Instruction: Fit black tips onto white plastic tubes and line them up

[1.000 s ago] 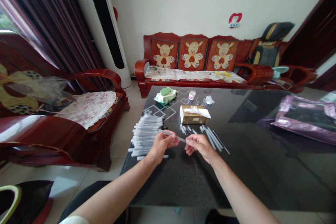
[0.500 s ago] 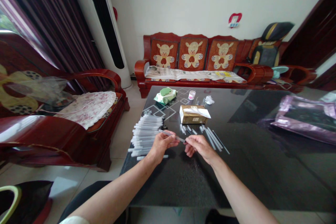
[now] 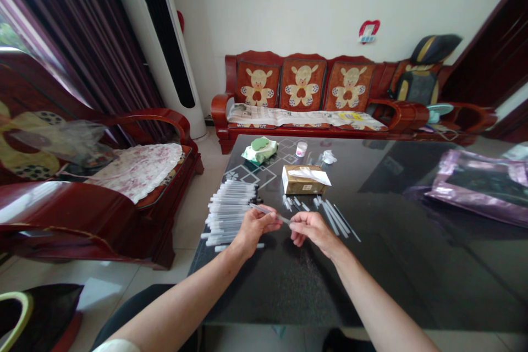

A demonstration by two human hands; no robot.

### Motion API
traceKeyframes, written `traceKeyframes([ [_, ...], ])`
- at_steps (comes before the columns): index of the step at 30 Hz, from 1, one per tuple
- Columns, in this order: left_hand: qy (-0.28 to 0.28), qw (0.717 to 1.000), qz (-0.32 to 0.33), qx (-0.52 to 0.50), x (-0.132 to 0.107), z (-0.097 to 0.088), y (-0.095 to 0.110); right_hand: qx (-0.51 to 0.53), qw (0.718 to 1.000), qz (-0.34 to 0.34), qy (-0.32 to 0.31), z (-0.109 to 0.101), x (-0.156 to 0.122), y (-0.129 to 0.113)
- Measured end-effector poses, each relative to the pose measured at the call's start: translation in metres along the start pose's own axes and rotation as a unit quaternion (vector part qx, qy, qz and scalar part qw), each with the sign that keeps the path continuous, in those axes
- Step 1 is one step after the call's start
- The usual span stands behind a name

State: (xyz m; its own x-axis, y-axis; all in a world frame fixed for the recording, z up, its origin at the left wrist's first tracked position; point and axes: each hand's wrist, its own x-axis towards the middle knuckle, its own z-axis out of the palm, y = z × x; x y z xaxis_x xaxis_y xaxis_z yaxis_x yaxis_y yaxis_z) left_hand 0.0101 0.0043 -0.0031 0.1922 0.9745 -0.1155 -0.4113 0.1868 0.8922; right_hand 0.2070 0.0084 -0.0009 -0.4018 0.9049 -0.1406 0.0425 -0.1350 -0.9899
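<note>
Holding a slim translucent grey plastic tube [image 3: 284, 219] on the near side of the gold rectangular tissue box [image 3: 297, 184], pinching its middle in the fingers of the left hand [image 3: 256, 225] and its end in those of the right hand [image 3: 312, 229]. Working above a glossy black surface [image 3: 396, 269], with frosted white plastic tubes [image 3: 231, 209] lying left of the box.

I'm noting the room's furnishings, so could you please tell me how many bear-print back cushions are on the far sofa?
3: the left cushion, the middle cushion and the right cushion, side by side along the sofa; none appears hidden.
</note>
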Motion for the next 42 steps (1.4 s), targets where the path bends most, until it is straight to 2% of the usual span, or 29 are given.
traceKeyframes([
  [11,-0.002,1.000,-0.001,-0.002,0.0006,-0.0010,-0.0001,0.002,1.000,0.016,0.003,0.0029,-0.0005,-0.0018],
  [18,-0.005,1.000,0.000,-0.006,0.0012,-0.0020,-0.0034,-0.007,1.000,-0.004,0.006,-0.0011,-0.0002,-0.0019],
  [25,-0.005,1.000,0.001,-0.005,0.0006,-0.0017,-0.0019,-0.005,1.000,0.009,-0.011,0.0023,-0.0011,0.0003],
  [34,-0.004,1.000,-0.002,-0.013,-0.0009,0.0005,-0.0005,-0.007,1.000,-0.002,0.002,-0.0008,-0.0002,-0.0002],
  [42,-0.002,1.000,0.000,-0.006,0.0006,-0.0013,-0.0017,-0.001,1.000,0.018,-0.009,0.0020,-0.0005,0.0007],
])
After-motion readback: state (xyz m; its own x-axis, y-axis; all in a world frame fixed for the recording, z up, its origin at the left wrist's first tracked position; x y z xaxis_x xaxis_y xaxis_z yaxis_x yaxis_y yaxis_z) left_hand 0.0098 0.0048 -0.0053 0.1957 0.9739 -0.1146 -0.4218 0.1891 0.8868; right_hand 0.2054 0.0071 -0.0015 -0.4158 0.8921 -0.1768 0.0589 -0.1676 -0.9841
